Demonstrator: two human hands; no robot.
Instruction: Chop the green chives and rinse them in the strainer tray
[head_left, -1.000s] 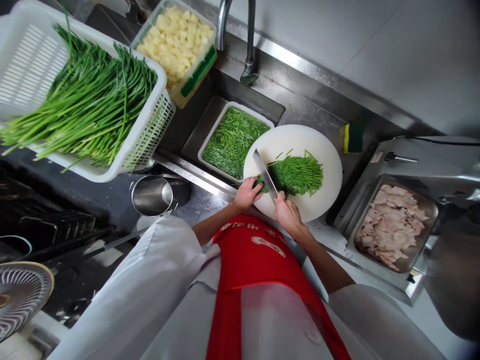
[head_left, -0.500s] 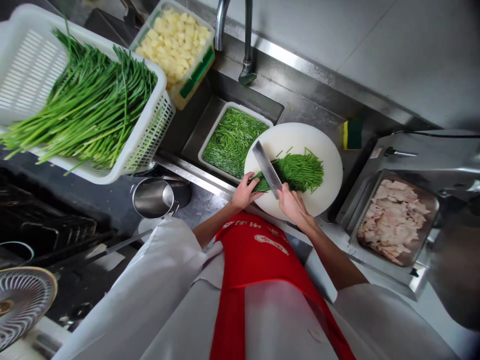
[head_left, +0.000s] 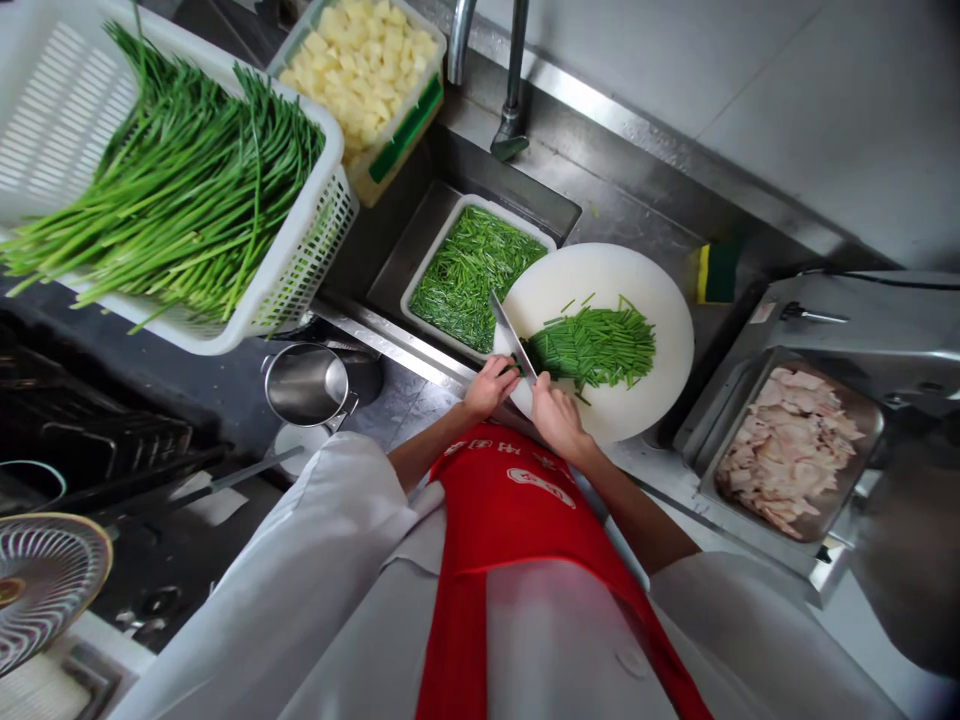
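A round white cutting board [head_left: 660, 290] lies over the sink's edge, with a pile of cut garlic chives [head_left: 600, 345] on it. My right hand [head_left: 557, 412] is closed round the handle of a cleaver [head_left: 513, 334], whose blade stands on edge at the pile's left end. Just left of the blade, my left hand [head_left: 492, 386] is closed on the short remaining ends of the chives, mostly hidden under its fingers. Beyond the board, a white tub [head_left: 406, 308] of cut chives [head_left: 476, 270] sits in the sink [head_left: 390, 265].
A white basket [head_left: 300, 290] of long uncut chives [head_left: 172, 190] stands at left, beside a container of pale cubed pieces [head_left: 367, 65]. The tap [head_left: 512, 100] rises behind the sink. At right are a sponge [head_left: 718, 273] and a metal tray of sliced meat [head_left: 795, 440]. A steel pot [head_left: 307, 385] stands lower left.
The cleaver and my right hand have shifted left, toward my left hand. The cut pile reaches further left, and fewer chives show under my left hand. The view has shifted slightly.
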